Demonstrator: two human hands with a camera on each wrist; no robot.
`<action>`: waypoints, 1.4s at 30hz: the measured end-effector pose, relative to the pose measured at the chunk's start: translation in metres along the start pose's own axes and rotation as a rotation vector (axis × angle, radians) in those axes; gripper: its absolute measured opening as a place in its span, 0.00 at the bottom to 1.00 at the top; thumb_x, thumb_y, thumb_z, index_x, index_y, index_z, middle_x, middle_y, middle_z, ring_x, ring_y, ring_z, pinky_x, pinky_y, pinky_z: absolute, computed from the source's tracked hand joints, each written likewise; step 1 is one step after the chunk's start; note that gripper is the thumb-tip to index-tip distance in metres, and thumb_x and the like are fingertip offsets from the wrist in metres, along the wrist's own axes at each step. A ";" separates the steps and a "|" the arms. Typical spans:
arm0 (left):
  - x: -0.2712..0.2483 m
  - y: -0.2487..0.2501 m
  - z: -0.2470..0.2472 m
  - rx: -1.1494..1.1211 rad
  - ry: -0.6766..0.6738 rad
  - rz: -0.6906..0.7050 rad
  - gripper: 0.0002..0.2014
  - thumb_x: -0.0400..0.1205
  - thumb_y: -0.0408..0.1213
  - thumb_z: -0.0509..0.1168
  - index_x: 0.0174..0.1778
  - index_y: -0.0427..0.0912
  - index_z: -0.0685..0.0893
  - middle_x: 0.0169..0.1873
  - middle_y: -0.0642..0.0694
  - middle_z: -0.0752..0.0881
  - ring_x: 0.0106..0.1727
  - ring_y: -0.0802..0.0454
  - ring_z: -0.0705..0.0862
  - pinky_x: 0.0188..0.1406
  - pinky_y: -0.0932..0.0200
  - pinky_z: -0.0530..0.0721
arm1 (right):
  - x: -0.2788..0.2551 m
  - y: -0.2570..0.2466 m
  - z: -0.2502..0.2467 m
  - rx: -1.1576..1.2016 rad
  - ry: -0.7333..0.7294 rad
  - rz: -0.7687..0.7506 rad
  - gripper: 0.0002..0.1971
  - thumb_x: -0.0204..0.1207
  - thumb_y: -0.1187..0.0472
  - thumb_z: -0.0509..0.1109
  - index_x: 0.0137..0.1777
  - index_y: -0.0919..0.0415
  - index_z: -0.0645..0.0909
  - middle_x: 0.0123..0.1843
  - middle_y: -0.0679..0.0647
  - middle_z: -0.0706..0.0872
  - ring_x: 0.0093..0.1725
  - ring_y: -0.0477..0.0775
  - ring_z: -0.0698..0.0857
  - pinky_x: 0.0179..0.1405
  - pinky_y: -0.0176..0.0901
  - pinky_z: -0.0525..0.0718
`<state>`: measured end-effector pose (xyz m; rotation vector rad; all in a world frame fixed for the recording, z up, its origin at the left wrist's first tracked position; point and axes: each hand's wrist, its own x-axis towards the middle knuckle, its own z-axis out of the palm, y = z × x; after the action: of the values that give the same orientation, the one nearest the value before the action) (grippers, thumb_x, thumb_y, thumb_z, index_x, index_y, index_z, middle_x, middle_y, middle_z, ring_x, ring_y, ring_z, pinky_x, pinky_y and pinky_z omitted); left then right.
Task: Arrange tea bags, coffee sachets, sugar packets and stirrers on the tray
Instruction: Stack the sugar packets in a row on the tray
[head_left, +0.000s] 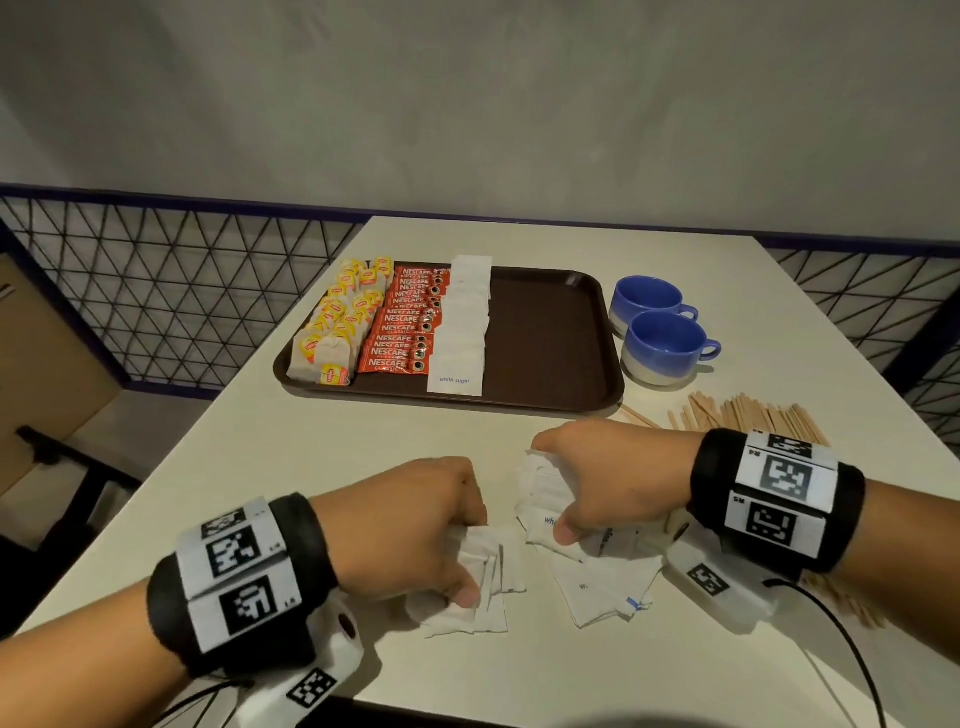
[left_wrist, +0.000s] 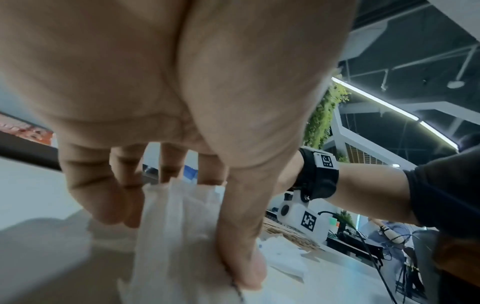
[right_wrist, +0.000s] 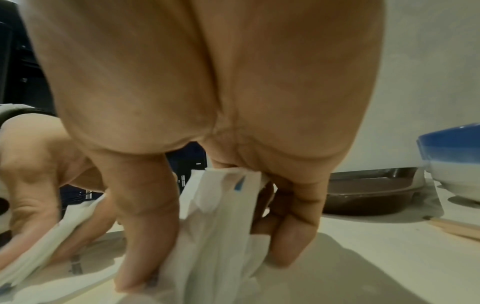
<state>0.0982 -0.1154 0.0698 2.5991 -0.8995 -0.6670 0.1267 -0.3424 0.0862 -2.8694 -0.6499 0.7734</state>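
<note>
**A:** What are the hands doing?

**B:** Both are down on the near part of the table (head_left: 363, 441). The left hand (head_left: 410, 525) has its grip closed on a small bunch of white sugar packets (head_left: 480, 582), thumb on one side and fingers (left_wrist: 96, 197) on the other. The right hand (head_left: 608, 478) pinches a second bunch of sugar packets (head_left: 602, 577) the same way; its thumb (right_wrist: 145, 226) presses the paper, and the lower packets fan out loosely on the table.

**A:** And the tray?

**B:** The brown tray (head_left: 550, 338) sits farther back, in the middle of the table. Its left side holds tea bags (head_left: 337, 322) with yellow tags, then a column of red coffee sachets (head_left: 410, 322), then a column of white sugar packets already laid down (head_left: 462, 322), the nearest reading "white sugar". The right half of the tray shows bare brown surface.

**A:** Anything crowding the space?

**B:** Two blue-and-white cups (head_left: 660, 332) stand just right of the tray, one behind the other. Near them, a heap of wooden stirrers (head_left: 753, 413) lies on the table, partly hidden behind the right wrist, with one stray stick (head_left: 639, 415) close to the tray's near right corner. Between the hands and the tray there is only table surface.

**A:** Beyond the table?

**B:** A black wire-mesh railing (head_left: 171, 291) to the left and right, and a plain grey wall (head_left: 467, 104) behind.
</note>
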 end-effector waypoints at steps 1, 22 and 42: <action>0.000 0.002 0.002 0.043 0.019 0.021 0.16 0.72 0.53 0.81 0.36 0.58 0.78 0.57 0.59 0.78 0.57 0.59 0.78 0.58 0.56 0.80 | 0.000 -0.001 0.000 -0.012 -0.002 -0.002 0.33 0.74 0.46 0.83 0.75 0.55 0.77 0.68 0.52 0.85 0.65 0.56 0.83 0.69 0.54 0.84; 0.010 0.011 -0.001 0.119 0.032 -0.048 0.16 0.72 0.51 0.81 0.40 0.49 0.82 0.45 0.51 0.84 0.47 0.51 0.83 0.47 0.49 0.84 | -0.044 0.025 -0.014 0.193 -0.104 -0.123 0.21 0.69 0.55 0.88 0.59 0.46 0.85 0.52 0.42 0.93 0.51 0.45 0.91 0.60 0.56 0.89; 0.048 0.028 -0.011 0.208 -0.057 0.052 0.17 0.73 0.47 0.81 0.54 0.49 0.86 0.54 0.54 0.79 0.53 0.50 0.81 0.54 0.49 0.85 | -0.016 0.017 -0.003 -0.144 -0.093 0.043 0.40 0.68 0.45 0.87 0.77 0.48 0.72 0.62 0.50 0.77 0.58 0.53 0.81 0.61 0.52 0.87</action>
<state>0.1232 -0.1657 0.0751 2.7382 -1.1036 -0.6696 0.1222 -0.3645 0.0928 -3.0010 -0.6831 0.9069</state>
